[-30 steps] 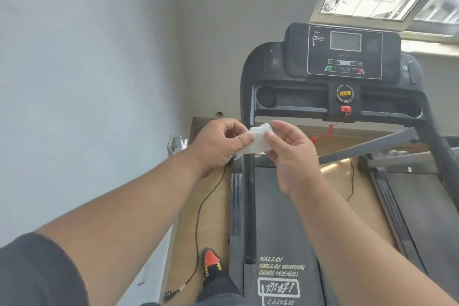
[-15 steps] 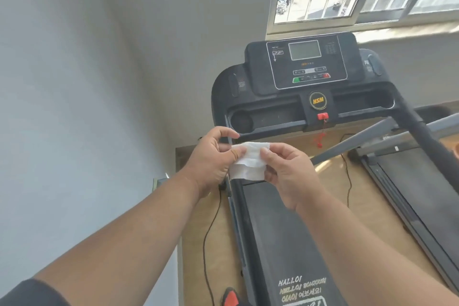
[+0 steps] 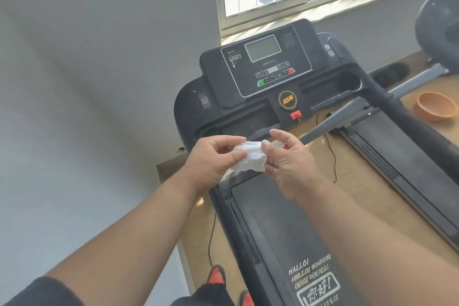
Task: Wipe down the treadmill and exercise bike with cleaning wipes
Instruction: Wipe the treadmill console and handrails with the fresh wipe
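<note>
I held the cleaning wipe (image 3: 249, 157) crumpled between both hands: my left hand (image 3: 211, 160) pinched its left edge, my right hand (image 3: 288, 159) its right, so its long axis ran across me. The treadmill (image 3: 285, 218) lay straight ahead, its console (image 3: 267, 62) above and beyond the wipe, about equally near either hand, nothing between. An orange bowl (image 3: 436, 106) sat on the floor to the right; the dark shape (image 3: 439, 17) beyond was possibly the bike.

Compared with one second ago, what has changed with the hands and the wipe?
The wipe, a tight wad before, is now pulled partly open between the left hand and right hand. The view tilted, so the treadmill console shows more from above. Both hands kept their grip; the treadmill is not yet touched.
</note>
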